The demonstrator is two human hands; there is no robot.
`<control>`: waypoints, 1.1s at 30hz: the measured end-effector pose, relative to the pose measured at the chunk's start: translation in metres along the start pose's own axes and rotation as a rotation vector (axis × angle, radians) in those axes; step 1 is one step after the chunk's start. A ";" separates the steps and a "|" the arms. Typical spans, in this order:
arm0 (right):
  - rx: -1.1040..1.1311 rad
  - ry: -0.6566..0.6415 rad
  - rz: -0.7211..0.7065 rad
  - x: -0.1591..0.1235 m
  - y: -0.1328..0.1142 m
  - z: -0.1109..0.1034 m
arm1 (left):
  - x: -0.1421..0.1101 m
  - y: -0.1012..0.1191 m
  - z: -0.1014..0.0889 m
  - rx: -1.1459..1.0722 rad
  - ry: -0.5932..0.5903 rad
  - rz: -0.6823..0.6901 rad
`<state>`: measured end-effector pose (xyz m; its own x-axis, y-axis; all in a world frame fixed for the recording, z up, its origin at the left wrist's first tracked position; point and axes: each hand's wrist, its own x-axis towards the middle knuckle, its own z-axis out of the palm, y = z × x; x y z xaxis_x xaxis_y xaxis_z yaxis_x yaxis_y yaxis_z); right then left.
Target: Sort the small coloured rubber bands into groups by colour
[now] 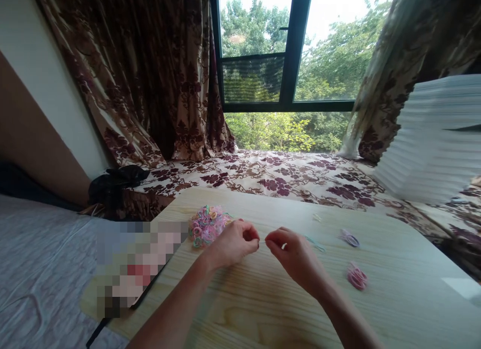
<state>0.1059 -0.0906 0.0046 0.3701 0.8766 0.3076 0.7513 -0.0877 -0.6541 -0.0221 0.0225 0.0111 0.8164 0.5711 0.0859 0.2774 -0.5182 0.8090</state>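
Observation:
A heap of small multicoloured elastic hair ties [208,224] lies on the wooden table, just left of my left hand [238,241]. That hand is closed in a pinch, its fingertips facing those of my right hand [287,248], which is pinched too. Only a narrow gap parts them; whatever is in their fingers is too small to make out. Right of my right hand lie green hair ties [315,243], partly hidden behind it. Farther out are a purple bunch of hair ties [350,237], a pink bunch [356,277] and a few pale yellow ones [317,217].
The light wooden table [248,309] has rounded corners. At its left edge lies a blurred-out flat object [141,274] with a dark cable. Behind stands a flower-patterned window ledge [270,176]. White foam sheeting [436,143] rises at the right, and a black bag [118,186] sits at left.

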 end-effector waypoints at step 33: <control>-0.554 0.146 0.775 -0.020 0.111 -0.116 | 0.007 -0.014 -0.002 0.136 0.081 -0.003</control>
<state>0.2453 -0.1727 0.0056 0.9083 0.4168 0.0343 0.4068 -0.8613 -0.3044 -0.0217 0.0350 0.0017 0.7737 0.6191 0.1349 0.3502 -0.5952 0.7233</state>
